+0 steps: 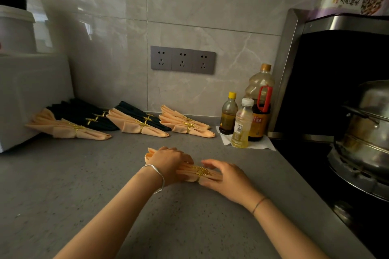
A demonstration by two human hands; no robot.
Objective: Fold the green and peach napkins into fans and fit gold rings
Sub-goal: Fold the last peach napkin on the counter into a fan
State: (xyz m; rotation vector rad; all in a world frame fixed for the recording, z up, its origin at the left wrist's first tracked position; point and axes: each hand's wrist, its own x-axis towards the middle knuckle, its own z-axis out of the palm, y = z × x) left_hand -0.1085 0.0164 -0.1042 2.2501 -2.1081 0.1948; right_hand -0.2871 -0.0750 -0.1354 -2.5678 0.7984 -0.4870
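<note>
A pleated peach napkin (150, 154) lies on the grey counter (84, 185) in front of me, with a gold leaf-shaped ring (202, 171) around its middle. My left hand (170, 164) covers the napkin's left part, fingers curled over it. My right hand (228, 176) lies with straight fingers on the napkin's right end, just past the ring. Along the back wall lie finished ringed fans: peach ones (69, 129) (139, 127) (187, 125) and dark green ones (84, 114) (134, 110).
Three oil and sauce bottles (242, 124) stand on white paper at the back right. A steel steamer pot (366, 128) sits on the stove at the right. A white appliance (31, 94) fills the left corner. Wall sockets (183, 60) are behind.
</note>
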